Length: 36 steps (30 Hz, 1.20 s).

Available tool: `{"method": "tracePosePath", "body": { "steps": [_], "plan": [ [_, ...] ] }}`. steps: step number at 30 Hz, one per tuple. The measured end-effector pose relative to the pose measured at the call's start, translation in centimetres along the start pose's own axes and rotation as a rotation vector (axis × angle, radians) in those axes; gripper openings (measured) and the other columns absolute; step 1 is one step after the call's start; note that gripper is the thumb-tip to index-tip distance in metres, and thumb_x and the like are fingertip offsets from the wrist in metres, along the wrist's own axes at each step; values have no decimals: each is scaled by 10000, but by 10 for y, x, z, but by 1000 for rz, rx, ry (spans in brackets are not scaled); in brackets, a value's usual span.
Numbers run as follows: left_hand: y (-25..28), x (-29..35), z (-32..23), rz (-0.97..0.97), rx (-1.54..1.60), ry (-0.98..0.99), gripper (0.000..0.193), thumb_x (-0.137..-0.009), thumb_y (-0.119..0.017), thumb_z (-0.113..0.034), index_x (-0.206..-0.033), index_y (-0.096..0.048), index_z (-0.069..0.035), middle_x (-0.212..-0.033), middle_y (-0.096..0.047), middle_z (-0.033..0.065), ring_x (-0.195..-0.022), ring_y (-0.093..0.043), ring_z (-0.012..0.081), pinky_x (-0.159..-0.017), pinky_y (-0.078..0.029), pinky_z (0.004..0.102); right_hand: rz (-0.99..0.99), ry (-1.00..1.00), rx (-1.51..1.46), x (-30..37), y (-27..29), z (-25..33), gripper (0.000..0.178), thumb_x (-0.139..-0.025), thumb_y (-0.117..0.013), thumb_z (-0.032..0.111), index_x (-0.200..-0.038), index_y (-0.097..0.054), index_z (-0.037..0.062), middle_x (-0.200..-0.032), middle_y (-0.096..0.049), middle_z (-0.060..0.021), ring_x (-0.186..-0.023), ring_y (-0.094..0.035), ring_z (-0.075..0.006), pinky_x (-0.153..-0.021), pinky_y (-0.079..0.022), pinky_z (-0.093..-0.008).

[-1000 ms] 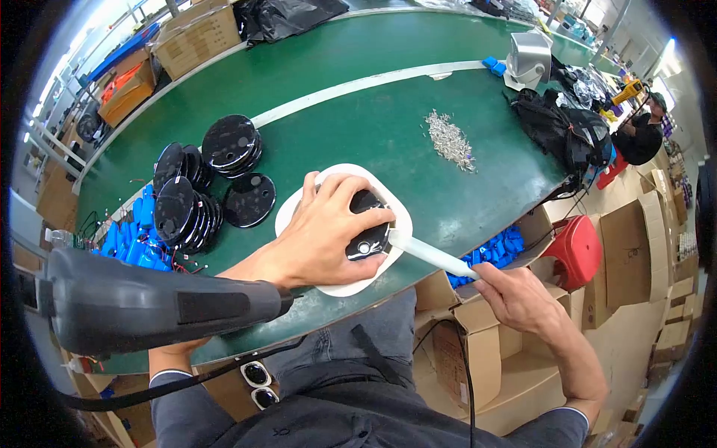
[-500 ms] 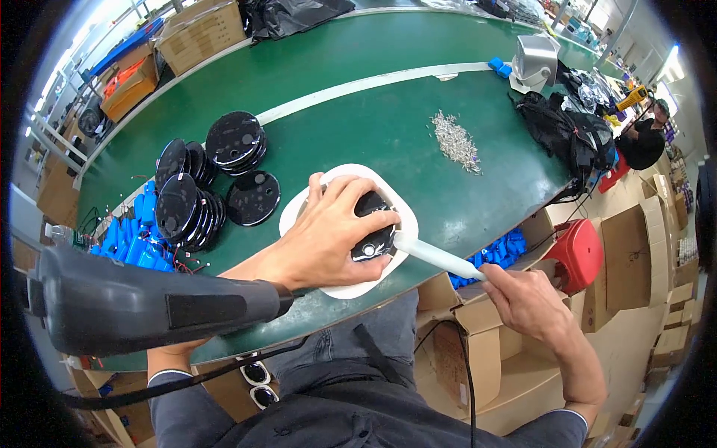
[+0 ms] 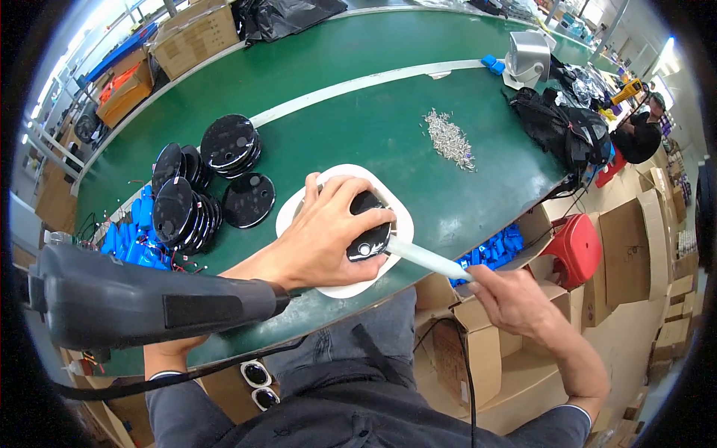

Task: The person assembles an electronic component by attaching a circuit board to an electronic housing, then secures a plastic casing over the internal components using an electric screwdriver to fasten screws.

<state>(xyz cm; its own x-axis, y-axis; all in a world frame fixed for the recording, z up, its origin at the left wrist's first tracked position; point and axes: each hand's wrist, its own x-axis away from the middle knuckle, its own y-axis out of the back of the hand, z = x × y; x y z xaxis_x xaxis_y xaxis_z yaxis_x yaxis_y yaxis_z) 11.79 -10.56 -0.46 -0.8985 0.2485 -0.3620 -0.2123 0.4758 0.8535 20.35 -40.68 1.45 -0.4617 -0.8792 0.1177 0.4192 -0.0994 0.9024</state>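
Note:
A white rounded-square housing (image 3: 403, 216) lies near the table's front edge, with a glossy black disc (image 3: 371, 233) inside it. My left hand (image 3: 328, 228) is curled over the disc, fingers at its far side and thumb near its lower edge, and covers much of both parts. Gripped in my right hand (image 3: 515, 302) is a pale, smooth, stick-like tool (image 3: 429, 259). Its far end meets the disc's right edge inside the housing rim; the exact contact is too small to tell.
Stacked black discs (image 3: 229, 143) stand at the left beside blue wrapped battery packs (image 3: 138, 243). Small silver screw-like pieces (image 3: 449, 141) lie beyond the housing. A black bag (image 3: 560, 131) sits at the right end, a red stool (image 3: 575, 250) and cardboard boxes (image 3: 478, 351) below. A dark grey device (image 3: 149, 299) overhangs my left forearm.
My right hand and the pale tool have shifted slightly left. My left hand stays over the disc in the housing. The whole view has moved a little.

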Motion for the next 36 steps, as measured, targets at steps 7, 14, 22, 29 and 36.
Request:
{"method": "tracePosePath", "body": {
  "steps": [7,14,22,29,36],
  "plan": [
    [3,3,-7,-28,-37,38,563,-685,-778,-297,-1202,-610,-149,-1214,-498,154,-1185,-472,341,-1003,-294,516,-143,-84,-207,5,-44,11,143,-959,-548,148,-1024,-454,63,-675,-576,-207,-614,-587,-436,-509,-442,-524],
    [3,7,-2,-51,-18,47,539,-690,-771,-301,-1186,-626,-145,-1200,-508,155,-1186,-472,335,-1010,-291,507,19,-76,-35,3,2,20,161,-977,-521,188,-1009,-432,58,-670,-591,-195,-621,-579,-444,-539,-431,-540],
    [2,9,-3,-35,-13,23,571,-697,-779,-333,-1214,-615,-152,-1219,-496,165,-1200,-466,345,-1006,-279,545,-29,-35,-63,-3,-10,5,149,-968,-531,178,-1034,-473,58,-666,-591,-201,-619,-590,-432,-534,-443,-520],
    [7,12,-7,-60,-28,79,623,-687,-789,-353,-1236,-597,-131,-1236,-491,175,-1202,-467,350,-1006,-285,525,-276,-84,-313,-7,-66,19,132,-958,-556,119,-1049,-511,36,-637,-554,-208,-575,-582,-423,-482,-424,-486],
    [0,8,0,-131,5,66,615,-659,-797,-326,-1208,-613,-120,-1219,-513,171,-1194,-476,344,-1007,-310,463,-323,-111,-249,-4,-67,21,136,-969,-545,155,-1059,-514,57,-639,-564,-197,-579,-583,-415,-490,-423,-502]
  ]
}}
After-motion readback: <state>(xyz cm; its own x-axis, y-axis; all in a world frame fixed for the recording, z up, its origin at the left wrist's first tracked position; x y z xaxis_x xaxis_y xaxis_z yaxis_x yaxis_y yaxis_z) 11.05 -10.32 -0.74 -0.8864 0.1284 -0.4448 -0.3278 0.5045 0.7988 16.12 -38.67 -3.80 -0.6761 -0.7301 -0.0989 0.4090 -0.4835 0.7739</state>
